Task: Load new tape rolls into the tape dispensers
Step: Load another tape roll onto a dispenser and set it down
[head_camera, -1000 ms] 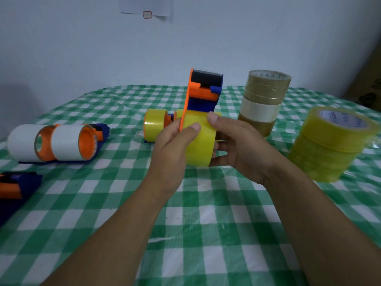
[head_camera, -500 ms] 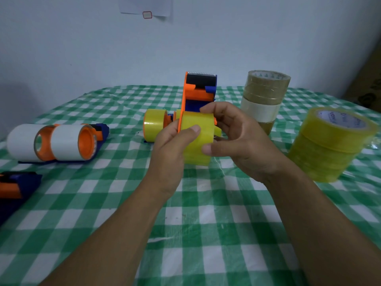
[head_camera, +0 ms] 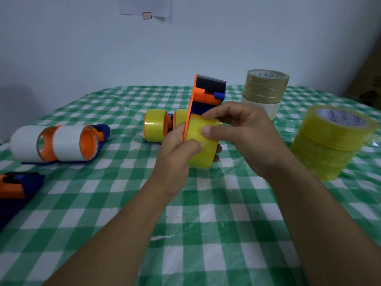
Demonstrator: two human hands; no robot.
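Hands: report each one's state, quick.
Left hand: grips the yellow tape roll on the orange-and-blue plastic tape dispenser.
Right hand: pinches the same roll.

You had a green-and-white checked cloth [head_camera: 206,234] over the table; a paper sheet [head_camera: 144,6] hung on the pale wall [head_camera: 82,48].

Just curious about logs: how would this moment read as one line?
left hand: grips yellow roll on dispenser | right hand: pinches same roll | stage: loading
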